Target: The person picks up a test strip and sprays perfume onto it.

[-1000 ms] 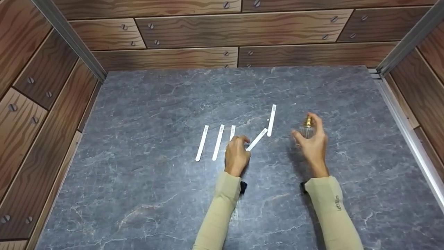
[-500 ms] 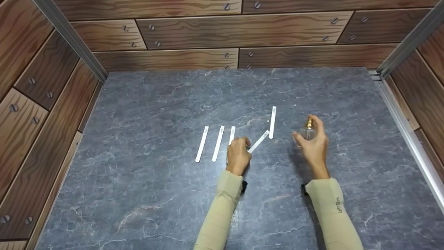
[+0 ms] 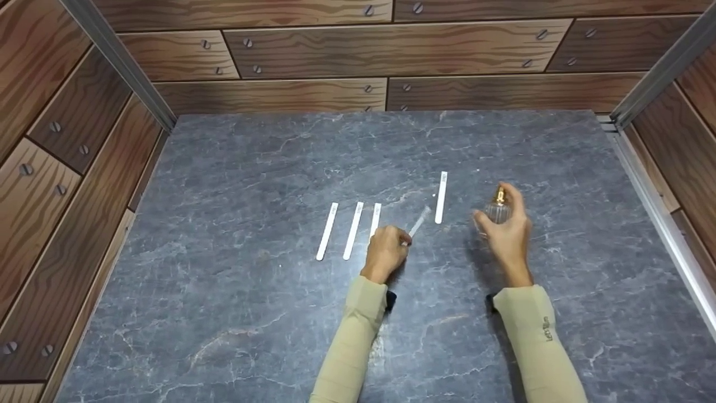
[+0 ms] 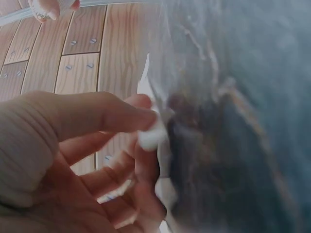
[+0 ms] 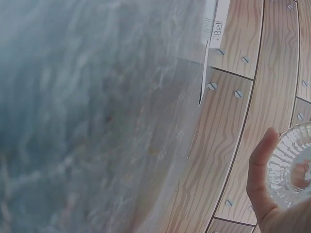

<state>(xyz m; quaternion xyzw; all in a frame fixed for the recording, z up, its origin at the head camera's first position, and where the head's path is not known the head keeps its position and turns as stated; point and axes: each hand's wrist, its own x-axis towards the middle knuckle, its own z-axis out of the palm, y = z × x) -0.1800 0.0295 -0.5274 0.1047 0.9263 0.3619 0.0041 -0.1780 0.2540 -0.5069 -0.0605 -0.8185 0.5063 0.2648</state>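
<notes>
My left hand (image 3: 386, 253) pinches a white paper perfume test strip (image 3: 419, 221) between thumb and fingertips; its far end points up and to the right in the head view. In the left wrist view the pinched end of the strip (image 4: 151, 138) shows under the thumb. My right hand (image 3: 510, 242) grips a clear ribbed glass perfume bottle (image 3: 495, 212) with a gold spray top, index finger on the top and thumb at the side. The bottle's round base (image 5: 286, 165) appears in the right wrist view.
Three matching strips lie left of or partly under the left hand: the outer strip (image 3: 327, 232), the middle strip (image 3: 353, 230) and the inner strip (image 3: 376, 217). Another strip (image 3: 441, 197) lies between the hands, farther back. Wood-patterned walls (image 3: 386, 50) bound the grey tabletop (image 3: 251, 330).
The slanted strip has turned partly edge-on in my left fingers and its far end has come away from the strip behind it. The right hand and bottle have barely moved.
</notes>
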